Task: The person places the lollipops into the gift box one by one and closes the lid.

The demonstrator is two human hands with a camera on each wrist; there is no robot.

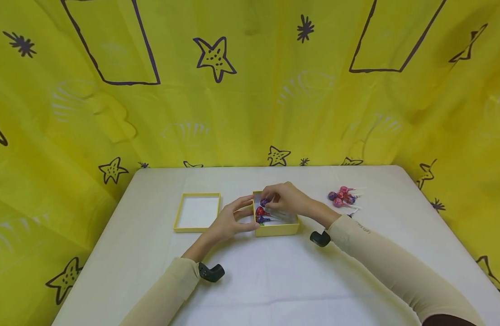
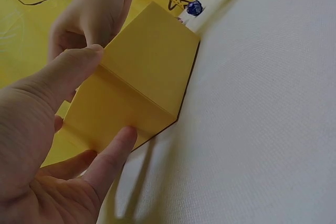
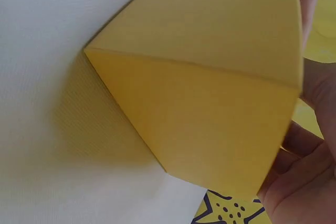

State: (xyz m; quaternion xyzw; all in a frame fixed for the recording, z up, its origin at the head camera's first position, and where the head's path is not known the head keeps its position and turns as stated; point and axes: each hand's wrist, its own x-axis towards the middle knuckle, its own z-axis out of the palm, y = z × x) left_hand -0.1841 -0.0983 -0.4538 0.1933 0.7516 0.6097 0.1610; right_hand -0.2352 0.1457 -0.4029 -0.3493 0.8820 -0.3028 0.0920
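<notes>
A yellow box (image 1: 276,230) with a white inside stands on the table, holding several wrapped lollipops, among them a red one (image 1: 260,211). My right hand (image 1: 288,198) is over the box's far part, pinching a lollipop with a purple wrapper (image 1: 264,203). The box wall hides its fingertips in the right wrist view. Along the box's left side rests my left hand (image 1: 232,220), fingers extended and spread. In the left wrist view, its thumb (image 2: 84,59) touches the upper edge near a corner and a fingertip (image 2: 126,136) presses the side wall.
Left of the box lies a yellow-rimmed, white-lined lid (image 1: 197,230). A pile of wrapped lollipops (image 1: 341,196) with white sticks is on the table's right part. Behind the white table (image 1: 274,280) hangs a yellow curtain (image 1: 250,104) with dark star drawings.
</notes>
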